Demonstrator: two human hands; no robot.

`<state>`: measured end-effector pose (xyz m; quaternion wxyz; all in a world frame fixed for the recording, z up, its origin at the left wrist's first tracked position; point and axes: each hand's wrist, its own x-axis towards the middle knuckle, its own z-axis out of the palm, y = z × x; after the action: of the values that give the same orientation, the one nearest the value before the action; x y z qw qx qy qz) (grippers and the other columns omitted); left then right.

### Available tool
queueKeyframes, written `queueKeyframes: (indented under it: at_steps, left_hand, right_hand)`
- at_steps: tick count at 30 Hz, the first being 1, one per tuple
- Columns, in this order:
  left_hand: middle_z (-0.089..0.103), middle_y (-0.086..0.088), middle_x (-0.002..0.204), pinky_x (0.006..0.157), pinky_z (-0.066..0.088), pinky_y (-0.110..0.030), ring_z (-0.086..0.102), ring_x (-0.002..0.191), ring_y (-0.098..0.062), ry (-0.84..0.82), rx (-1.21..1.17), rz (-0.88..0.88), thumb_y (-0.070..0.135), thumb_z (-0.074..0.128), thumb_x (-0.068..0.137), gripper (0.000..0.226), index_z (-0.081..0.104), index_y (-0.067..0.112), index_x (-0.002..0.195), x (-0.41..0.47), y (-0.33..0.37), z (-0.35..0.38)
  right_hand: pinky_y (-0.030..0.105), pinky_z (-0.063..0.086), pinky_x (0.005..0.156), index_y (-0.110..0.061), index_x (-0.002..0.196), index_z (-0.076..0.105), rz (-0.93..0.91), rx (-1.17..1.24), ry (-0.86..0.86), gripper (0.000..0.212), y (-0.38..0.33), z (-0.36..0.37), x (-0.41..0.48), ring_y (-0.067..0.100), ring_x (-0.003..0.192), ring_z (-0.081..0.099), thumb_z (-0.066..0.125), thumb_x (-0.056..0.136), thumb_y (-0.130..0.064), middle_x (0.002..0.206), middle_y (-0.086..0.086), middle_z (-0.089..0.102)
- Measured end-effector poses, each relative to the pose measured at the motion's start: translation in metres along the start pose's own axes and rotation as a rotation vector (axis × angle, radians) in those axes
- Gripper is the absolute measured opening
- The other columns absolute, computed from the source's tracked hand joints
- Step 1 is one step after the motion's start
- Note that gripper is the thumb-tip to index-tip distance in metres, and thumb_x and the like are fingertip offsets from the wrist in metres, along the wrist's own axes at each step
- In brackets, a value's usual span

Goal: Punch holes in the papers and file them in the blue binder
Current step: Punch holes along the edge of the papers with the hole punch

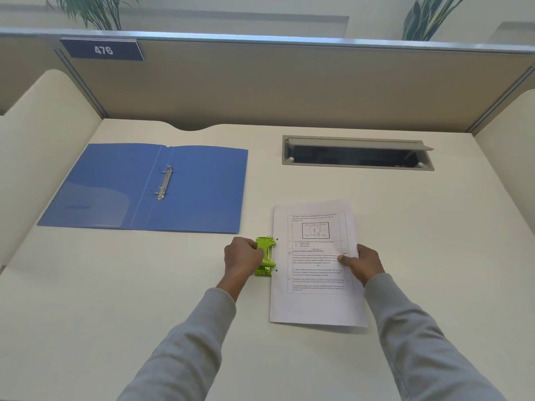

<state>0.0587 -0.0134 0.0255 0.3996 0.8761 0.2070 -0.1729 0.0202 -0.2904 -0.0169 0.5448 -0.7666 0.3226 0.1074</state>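
The blue binder (199,186) lies open and flat on the desk at the left, its metal ring mechanism (164,183) showing in the middle. A stack of printed papers (315,285) lies to the right of centre. Two small punched holes show along its left edge. My left hand (241,260) grips the green hole punch (265,256), which sits just off the papers' left edge. My right hand (363,261) holds the papers at their right edge, thumb on top of the sheet.
A cable hatch (357,153) with its lid raised is sunk into the cream desk (115,285) at the back right. Beige partition walls (289,82) enclose the desk on three sides, with a sign reading 476 (102,50).
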Motion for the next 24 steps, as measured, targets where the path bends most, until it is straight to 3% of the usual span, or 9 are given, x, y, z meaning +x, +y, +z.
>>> queueKeyframes:
  at_steps: [3, 6, 11, 16, 21, 24]
  left_hand:
    - [0.065, -0.002, 0.076, 0.075, 0.061, -0.036, 0.068, 0.089, -0.028, -0.015, -0.027, 0.008, 0.016, 0.069, 0.088, 0.007, 0.076, 0.017, 0.088, 0.0, -0.002, 0.0]
    - [0.071, -0.005, 0.088, 0.078, 0.061, -0.037, 0.065, 0.091, -0.025, -0.009, -0.046, 0.005, 0.02, 0.071, 0.088, 0.018, 0.077, 0.011, 0.103, 0.0, -0.007, 0.002]
    - [0.075, -0.001, 0.114, 0.093, 0.053, -0.031, 0.067, 0.109, -0.022, 0.044, -0.022, 0.122, 0.028, 0.075, 0.084, 0.04, 0.07, 0.015, 0.122, -0.004, -0.015, 0.008]
    - [0.068, -0.006, 0.119, 0.097, 0.047, -0.037, 0.058, 0.116, -0.026, 0.148, 0.029, 0.274, 0.034, 0.076, 0.084, 0.047, 0.065, 0.015, 0.126, -0.012, -0.014, 0.014]
    - [0.068, -0.007, 0.122, 0.099, 0.05, -0.04, 0.062, 0.115, -0.027, 0.128, 0.026, 0.175, 0.036, 0.073, 0.088, 0.049, 0.063, 0.011, 0.128, -0.011, -0.018, 0.015]
    - [0.073, -0.006, 0.116, 0.095, 0.054, -0.039, 0.067, 0.104, -0.023, 0.068, -0.04, 0.12, 0.035, 0.072, 0.089, 0.042, 0.065, 0.012, 0.123, -0.01, -0.024, 0.017]
  right_hand:
    - [0.041, 0.051, 0.098, 0.002, 0.118, 0.067, -0.008, 0.027, 0.015, 0.032, 0.001, -0.015, -0.001, 0.031, 0.1, 0.067, 0.07, 0.086, 0.003, 0.109, 0.016, 0.071]
    - [0.046, 0.052, 0.1, 0.0, 0.114, 0.069, 0.002, 0.061, 0.028, 0.03, 0.003, -0.028, -0.001, 0.034, 0.101, 0.068, 0.071, 0.085, 0.003, 0.107, 0.016, 0.071]
    - [0.055, 0.052, 0.101, -0.008, 0.107, 0.071, 0.036, 0.132, 0.019, 0.028, 0.01, -0.044, 0.0, 0.037, 0.102, 0.07, 0.075, 0.081, 0.002, 0.108, 0.017, 0.074]
    - [0.056, 0.053, 0.099, -0.009, 0.101, 0.072, 0.043, 0.21, -0.004, 0.026, 0.008, -0.049, -0.004, 0.038, 0.1, 0.071, 0.075, 0.08, 0.005, 0.107, 0.018, 0.075]
    - [0.055, 0.052, 0.1, -0.007, 0.103, 0.072, 0.063, 0.235, -0.018, 0.026, 0.01, -0.046, -0.007, 0.038, 0.101, 0.071, 0.073, 0.081, 0.007, 0.108, 0.018, 0.075]
    - [0.054, 0.051, 0.102, -0.004, 0.108, 0.07, 0.084, 0.215, -0.003, 0.03, 0.016, -0.041, -0.005, 0.038, 0.104, 0.07, 0.073, 0.081, 0.006, 0.111, 0.02, 0.074]
